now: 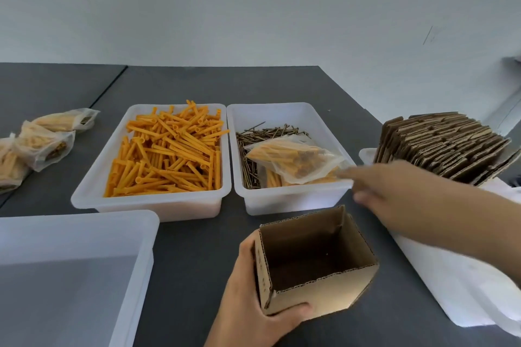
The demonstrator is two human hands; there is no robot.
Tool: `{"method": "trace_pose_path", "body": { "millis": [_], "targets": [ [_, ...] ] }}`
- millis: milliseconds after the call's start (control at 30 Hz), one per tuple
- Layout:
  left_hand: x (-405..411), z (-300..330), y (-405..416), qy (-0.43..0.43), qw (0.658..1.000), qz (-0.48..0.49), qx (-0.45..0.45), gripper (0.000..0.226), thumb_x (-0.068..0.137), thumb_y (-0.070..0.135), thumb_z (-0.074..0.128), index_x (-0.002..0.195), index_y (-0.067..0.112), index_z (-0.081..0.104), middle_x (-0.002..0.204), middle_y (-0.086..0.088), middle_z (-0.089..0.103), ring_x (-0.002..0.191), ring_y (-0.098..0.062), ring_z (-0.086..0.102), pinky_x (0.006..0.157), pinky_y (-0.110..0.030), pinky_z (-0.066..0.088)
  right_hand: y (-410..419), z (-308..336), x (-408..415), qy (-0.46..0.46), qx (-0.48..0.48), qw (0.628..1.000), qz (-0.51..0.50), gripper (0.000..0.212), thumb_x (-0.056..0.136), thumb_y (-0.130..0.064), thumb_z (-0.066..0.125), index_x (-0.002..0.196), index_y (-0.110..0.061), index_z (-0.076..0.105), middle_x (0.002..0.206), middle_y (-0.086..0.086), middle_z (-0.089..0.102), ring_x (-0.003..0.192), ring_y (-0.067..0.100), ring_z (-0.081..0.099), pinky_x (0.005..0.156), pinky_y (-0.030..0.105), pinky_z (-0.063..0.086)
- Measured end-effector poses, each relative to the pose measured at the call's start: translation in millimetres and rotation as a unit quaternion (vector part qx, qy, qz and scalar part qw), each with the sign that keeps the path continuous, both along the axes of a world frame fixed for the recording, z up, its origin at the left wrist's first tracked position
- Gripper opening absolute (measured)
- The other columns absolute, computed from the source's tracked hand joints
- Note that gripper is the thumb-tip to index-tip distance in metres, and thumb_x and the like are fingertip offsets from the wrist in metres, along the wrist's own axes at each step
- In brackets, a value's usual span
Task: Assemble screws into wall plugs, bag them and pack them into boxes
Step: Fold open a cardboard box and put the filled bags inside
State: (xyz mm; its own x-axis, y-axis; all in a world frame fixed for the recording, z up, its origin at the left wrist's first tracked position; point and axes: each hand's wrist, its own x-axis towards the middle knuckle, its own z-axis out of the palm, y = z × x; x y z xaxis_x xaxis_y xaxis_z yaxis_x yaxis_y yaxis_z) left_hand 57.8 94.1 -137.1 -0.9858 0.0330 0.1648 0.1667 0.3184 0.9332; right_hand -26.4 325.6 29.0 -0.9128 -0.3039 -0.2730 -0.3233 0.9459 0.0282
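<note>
My left hand (248, 293) grips the near left corner of an open, empty cardboard box (315, 265) standing on the dark table. My right hand (386, 191), blurred, stretches out over the front right corner of the white screw tray (293, 197), its fingertips at the corner of a clear bag (296, 160) filled with orange plugs. That bag lies on the brown screws (248, 149) in the tray. Whether the fingers pinch the bag cannot be told. A second white tray (93, 194) to the left holds loose orange wall plugs (169, 152).
Filled bags (48, 138) lie at the far left of the table. A large white bin (79, 234) stands at the near left. Flat cardboard blanks (439, 144) are stacked at the right on a white tray (451, 284). A wall runs behind the table.
</note>
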Motion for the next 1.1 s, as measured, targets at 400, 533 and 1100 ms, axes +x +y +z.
{"method": "trace_pose_path", "body": {
  "millis": [400,533,1100],
  "targets": [
    [-7,1,-1,0.01,1.0,-0.018,-0.016,0.101,0.047,0.067,0.08,0.117,0.079,0.009,0.124,0.05,0.032,0.121,0.021,0.039,0.092,0.002,0.032,-127,-68,-156,0.026,0.01,0.996,-0.08,0.077,0.088,-0.052,0.062,0.147,-0.013,0.031,0.143,0.016,0.045,0.127,0.035,0.047,0.105,0.048,0.043],
    [-2,-1,-3,0.023,0.999,-0.04,-0.017,0.1,0.054,0.059,0.085,0.127,0.069,0.017,0.131,0.039,0.04,0.124,0.011,0.045,0.098,-0.014,0.044,-119,-58,-157,0.059,-0.079,0.993,-0.064,0.038,0.093,-0.038,0.058,0.116,-0.009,0.049,0.104,0.006,0.056,0.089,0.023,0.053,0.069,0.031,0.043],
    [-3,-4,-1,0.014,1.0,-0.007,-0.021,0.109,0.047,0.055,0.085,0.121,0.077,0.009,0.125,0.046,0.038,0.114,0.021,0.044,0.08,0.004,0.036,-66,13,11,-0.255,-0.696,0.643,-0.193,0.021,0.094,-0.019,0.056,0.108,-0.005,0.063,0.096,0.007,0.076,0.091,0.02,0.074,0.074,0.032,0.061]
  ]
}}
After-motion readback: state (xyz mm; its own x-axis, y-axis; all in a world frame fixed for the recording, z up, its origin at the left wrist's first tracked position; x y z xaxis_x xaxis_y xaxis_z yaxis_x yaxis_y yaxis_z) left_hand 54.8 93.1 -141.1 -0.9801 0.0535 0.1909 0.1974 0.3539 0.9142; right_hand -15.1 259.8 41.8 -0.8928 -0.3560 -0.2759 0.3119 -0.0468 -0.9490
